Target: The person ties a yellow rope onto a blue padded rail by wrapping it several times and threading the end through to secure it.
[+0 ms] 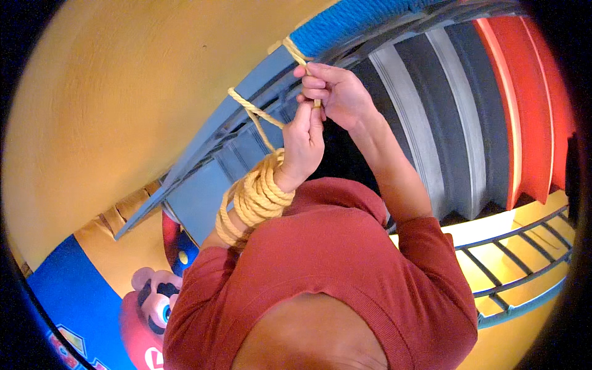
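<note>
Yellow rope [264, 192] in both hands [303, 142] [340, 98], around left forearm [234, 218]

Warm, fairly even indoor light covers the yellow wall [123, 92]; a near-white glow flares beside the dark railing [513, 258]. Deep shadow fills the gap between the forearms [398, 169]. The yellow rope [262, 194] looks reasonably sharp, with fine grain elsewhere. Fisheye distortion bows the steps [407, 92]; black vignetting swallows the corners.
</note>
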Demonstrator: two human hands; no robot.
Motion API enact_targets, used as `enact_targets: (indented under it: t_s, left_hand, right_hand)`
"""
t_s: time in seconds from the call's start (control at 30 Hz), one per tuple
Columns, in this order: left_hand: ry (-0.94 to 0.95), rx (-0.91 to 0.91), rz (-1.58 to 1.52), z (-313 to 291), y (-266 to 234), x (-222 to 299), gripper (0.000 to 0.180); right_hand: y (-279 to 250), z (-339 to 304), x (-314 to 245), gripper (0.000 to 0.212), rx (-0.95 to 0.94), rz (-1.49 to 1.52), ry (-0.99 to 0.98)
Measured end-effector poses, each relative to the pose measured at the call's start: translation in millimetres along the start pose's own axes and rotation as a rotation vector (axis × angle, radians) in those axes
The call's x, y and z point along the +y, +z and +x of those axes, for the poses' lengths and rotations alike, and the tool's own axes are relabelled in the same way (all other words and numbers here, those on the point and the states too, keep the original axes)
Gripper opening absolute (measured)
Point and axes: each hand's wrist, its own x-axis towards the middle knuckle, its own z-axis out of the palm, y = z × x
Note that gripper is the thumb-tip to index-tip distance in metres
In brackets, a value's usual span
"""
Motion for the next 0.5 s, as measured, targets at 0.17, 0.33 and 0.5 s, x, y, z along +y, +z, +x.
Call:
enact_targets:
  t_s: [0.17,0.33,0.5]
  left_hand:
    - [0.117,0.04,0.221,-9.8,-3.7,-2.1,0.009]
    - [0.31,0.283,0.348,-15.0,-26.1,10.0,0.011]
    - [-0.065,0.071,0.051,-37.5,-28.7,-8.2,0.008]
  right_hand:
    - [-14.5,1.7,3.6,0.021,-0.031,-0.157,-0.136]
    - [-16.3,-0.1,12.3,0.022,-0.046,-0.099,-0.21]
    - [-12.9,-2.7,15.4,0.02,0.014,-0.226,-0.315]
